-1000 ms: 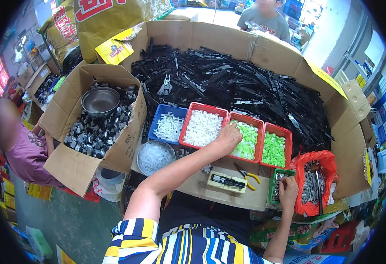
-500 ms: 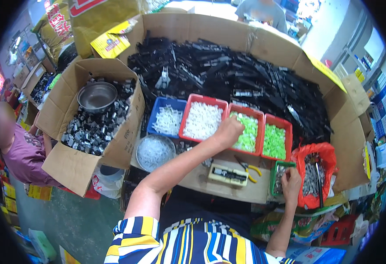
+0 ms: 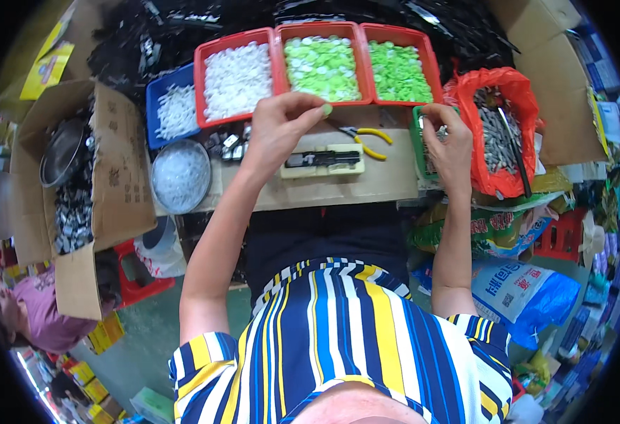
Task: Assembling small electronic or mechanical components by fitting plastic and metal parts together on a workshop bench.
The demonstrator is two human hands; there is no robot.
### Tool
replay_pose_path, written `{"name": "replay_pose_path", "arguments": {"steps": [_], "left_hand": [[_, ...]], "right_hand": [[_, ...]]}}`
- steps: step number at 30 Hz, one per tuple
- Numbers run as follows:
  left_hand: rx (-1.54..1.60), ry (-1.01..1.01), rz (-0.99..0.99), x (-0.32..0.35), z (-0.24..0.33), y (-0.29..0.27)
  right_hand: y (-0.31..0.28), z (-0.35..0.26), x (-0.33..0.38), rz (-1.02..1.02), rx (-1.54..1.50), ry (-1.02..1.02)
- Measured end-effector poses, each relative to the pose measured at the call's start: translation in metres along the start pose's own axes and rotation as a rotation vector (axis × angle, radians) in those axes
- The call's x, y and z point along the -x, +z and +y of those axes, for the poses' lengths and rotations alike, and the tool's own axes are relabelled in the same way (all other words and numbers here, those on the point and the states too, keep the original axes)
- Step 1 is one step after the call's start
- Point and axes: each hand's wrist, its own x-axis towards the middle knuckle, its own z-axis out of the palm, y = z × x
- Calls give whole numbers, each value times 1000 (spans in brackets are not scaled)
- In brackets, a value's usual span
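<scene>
Between the thumb and fingertips of my left hand [image 3: 276, 134] is a small green disc [image 3: 327, 110], held in front of the red tray of green and white discs [image 3: 358, 63]. My right hand [image 3: 451, 148] is over a small green tray [image 3: 418, 159] of small metal parts, its fingers curled toward the thumb; whether anything is pinched there is hidden. Below and between the hands lies a cream fixture block [image 3: 356, 168] with a long black part [image 3: 324, 158] set in it. Yellow-handled pliers [image 3: 375, 132] rest beside the block.
Red trays hold white pieces [image 3: 238, 78] and green pieces [image 3: 396, 71]; a blue tray [image 3: 153, 116] stands left. A metal bowl [image 3: 181, 177] and cardboard box [image 3: 122, 162] are further left. A red bag [image 3: 490, 180] of metal parts stands right. Black parts [image 3: 211, 21] are heaped behind.
My left hand has come back from the disc tray with a green disc. My right hand stays at the green tray. The view has tilted down toward my body.
</scene>
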Motion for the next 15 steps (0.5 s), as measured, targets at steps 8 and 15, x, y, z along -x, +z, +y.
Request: {"name": "replay_pose_path", "arguments": {"steps": [8, 15], "left_hand": [[63, 13, 16, 24, -15, 0], [5, -24, -3, 33, -19, -5]], "right_hand": [[-12, 35, 19, -113, 319, 53], [-15, 30, 17, -97, 369, 30]]}}
